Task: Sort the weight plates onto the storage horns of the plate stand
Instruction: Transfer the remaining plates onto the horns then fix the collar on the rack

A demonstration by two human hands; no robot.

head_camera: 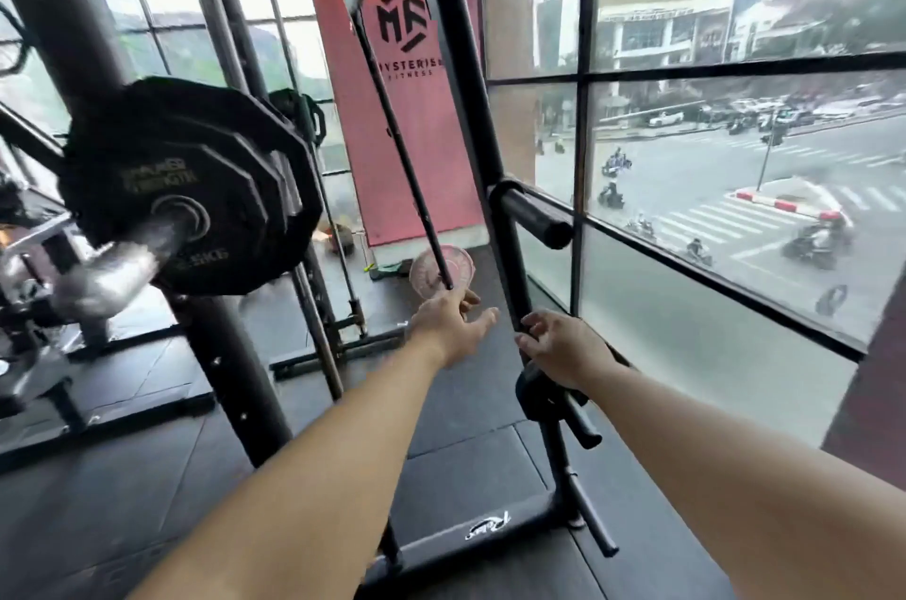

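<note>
1. On the middle horn of the stand sits a small black plate. It stands on its edge, close to the post. The horn goes through it and points down and to the right in the view.
2. The right hand lies on top of the black plate. Its fingers curl over the plate's top edge, right by the post.
3. The left hand reaches out ahead with its thumb spread wide. Its fingertips are at the low edge of a pink plate. The pink plate is blurry and shows us its flat face. A thin rod crosses in front of it. I cannot tell if the hand holds it.
4. The top horn points right, toward the window.
5. The floor is made of dark mats, and the stand's foot rests on it.
6. On the left, big plates hang on a shiny bar. A red banner stands in the far corner. Outside the window is a street with bikes.
</note>
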